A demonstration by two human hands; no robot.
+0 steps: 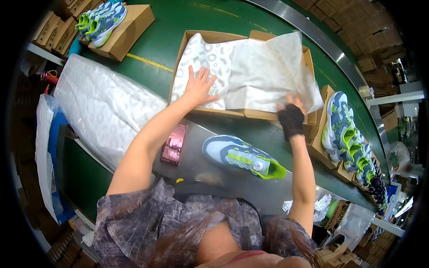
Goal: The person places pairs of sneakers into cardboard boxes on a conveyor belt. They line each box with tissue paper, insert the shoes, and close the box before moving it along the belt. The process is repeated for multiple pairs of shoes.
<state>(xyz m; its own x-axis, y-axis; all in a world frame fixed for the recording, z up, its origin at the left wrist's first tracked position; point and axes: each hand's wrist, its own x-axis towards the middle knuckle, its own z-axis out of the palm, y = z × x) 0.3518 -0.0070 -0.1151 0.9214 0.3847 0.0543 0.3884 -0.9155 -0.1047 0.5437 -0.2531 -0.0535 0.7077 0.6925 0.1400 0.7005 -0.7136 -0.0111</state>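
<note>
An open cardboard shoe box (243, 113) lies in front of me, lined with white tissue paper (261, 71) printed with grey shapes on its left part. My left hand (201, 87) rests flat on the printed part, its fingers spread. Over the box's near right corner is my right hand (294, 111), in a black fingerless glove, beside the raised right edge of the paper. Motion smears its fingers, so their grip is unclear. Nearer to me, a blue and white sneaker (241, 156) with a lime-green lining lies on the metal surface, touched by neither hand.
Left of the sneaker lies a phone (173, 145). A plastic-wrapped stack of printed paper (107, 105) fills the left side. Sneakers (342, 127) stand on boxes along the right, and more sneakers (103, 27) sit on a carton (129, 33) at the far left. Green belt (165, 27) runs behind.
</note>
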